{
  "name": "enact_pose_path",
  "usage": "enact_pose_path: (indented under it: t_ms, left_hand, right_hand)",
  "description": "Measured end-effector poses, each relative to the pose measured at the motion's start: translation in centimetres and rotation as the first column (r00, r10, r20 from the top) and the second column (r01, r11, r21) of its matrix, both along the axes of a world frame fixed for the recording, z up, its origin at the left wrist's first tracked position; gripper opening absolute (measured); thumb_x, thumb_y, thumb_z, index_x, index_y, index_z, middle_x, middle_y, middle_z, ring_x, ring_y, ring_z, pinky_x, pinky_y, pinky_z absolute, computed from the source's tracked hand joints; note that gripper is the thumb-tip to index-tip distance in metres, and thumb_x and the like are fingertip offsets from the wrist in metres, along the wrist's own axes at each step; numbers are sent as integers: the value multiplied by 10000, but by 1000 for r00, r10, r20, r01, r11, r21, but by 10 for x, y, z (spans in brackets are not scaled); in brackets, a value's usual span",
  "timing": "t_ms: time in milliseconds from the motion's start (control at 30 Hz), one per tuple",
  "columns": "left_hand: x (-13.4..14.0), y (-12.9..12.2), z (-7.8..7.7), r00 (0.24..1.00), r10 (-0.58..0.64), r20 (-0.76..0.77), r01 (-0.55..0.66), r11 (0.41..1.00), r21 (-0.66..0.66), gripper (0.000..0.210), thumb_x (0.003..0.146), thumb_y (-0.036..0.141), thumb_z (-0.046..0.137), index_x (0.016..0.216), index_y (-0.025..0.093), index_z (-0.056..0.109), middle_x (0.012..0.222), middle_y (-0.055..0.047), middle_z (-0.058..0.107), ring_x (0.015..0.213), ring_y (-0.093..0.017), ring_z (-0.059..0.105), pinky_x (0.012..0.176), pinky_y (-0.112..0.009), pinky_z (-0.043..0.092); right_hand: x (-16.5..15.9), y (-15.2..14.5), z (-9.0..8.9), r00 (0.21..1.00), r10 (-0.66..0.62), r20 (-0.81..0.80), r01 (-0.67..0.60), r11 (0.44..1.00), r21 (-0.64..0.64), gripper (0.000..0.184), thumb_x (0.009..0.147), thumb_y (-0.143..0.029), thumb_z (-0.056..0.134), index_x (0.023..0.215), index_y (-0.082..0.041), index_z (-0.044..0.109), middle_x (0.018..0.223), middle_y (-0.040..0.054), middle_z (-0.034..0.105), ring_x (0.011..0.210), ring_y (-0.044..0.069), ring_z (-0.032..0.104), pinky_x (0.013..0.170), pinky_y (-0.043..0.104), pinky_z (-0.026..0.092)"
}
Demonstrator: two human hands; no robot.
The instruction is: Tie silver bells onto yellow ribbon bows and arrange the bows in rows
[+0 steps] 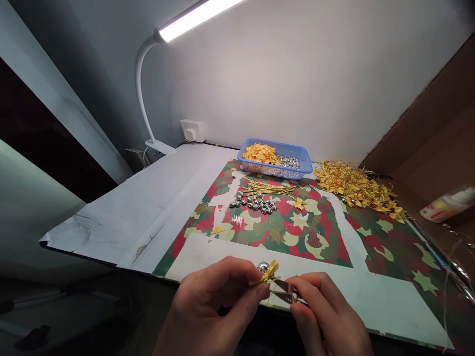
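One yellow bow [272,269], a silver bead [263,267] just beside it, was pinched in the grip of the left hand [202,299] at the near edge of the tabletop [122,212]; the right hand [330,309] gripped small scissors [292,292], blades spread toward it. Farther off lay loose beads [264,206], gold strands [267,186] and a blue basket [272,171], with heaped bows [356,185] far right.

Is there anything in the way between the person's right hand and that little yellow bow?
Only the scissors that the right hand holds; their parted blades point at the yellow bow, pinched in the left hand. Nothing else visible blocks it.
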State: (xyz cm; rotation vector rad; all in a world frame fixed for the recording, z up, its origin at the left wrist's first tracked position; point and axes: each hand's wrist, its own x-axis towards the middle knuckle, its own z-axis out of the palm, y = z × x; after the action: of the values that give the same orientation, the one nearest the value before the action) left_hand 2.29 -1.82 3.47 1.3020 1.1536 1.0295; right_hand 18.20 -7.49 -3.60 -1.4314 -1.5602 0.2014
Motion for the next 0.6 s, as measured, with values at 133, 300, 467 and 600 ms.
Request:
enact_pose_path:
  t_ms: [133,300,467,600]
  left_hand:
    - [1,-1,-2,1000,-13,9,13,1000,6,115,712,151,784,666,233,717,613,60,697,550,-107,631,531,-130,516]
    - [2,-2,-2,1000,-5,29,5,1000,1,121,701,142,781,667,241,722,602,73,686,539,-95,619,530,-118,517]
    - [1,-2,-3,1000,-3,27,3,1000,-8,116,692,145,789,672,245,736,616,66,707,545,-109,632,524,-134,528]
    - [1,-2,-3,1000,-9,27,10,1000,-6,109,694,153,796,676,247,742,626,63,713,548,-109,637,521,-135,527]
  right_hand:
    - [-3,1,-1,1000,1,-14,-1,1000,15,291,1041,-440,415,1072,-245,629,877,40,633,703,163,588,616,267,452]
    - [-7,4,-4,997,26,-73,-23,999,41,265,1040,-408,433,1062,-245,640,875,44,623,707,169,598,613,267,462]
    - [-10,7,-2,986,68,-151,-62,997,44,235,1042,-370,440,1023,-250,642,843,30,604,666,160,598,581,257,455]
    - [-13,8,0,981,67,-185,-59,997,47,243,1038,-380,446,985,-254,647,830,25,599,655,159,596,566,250,454]
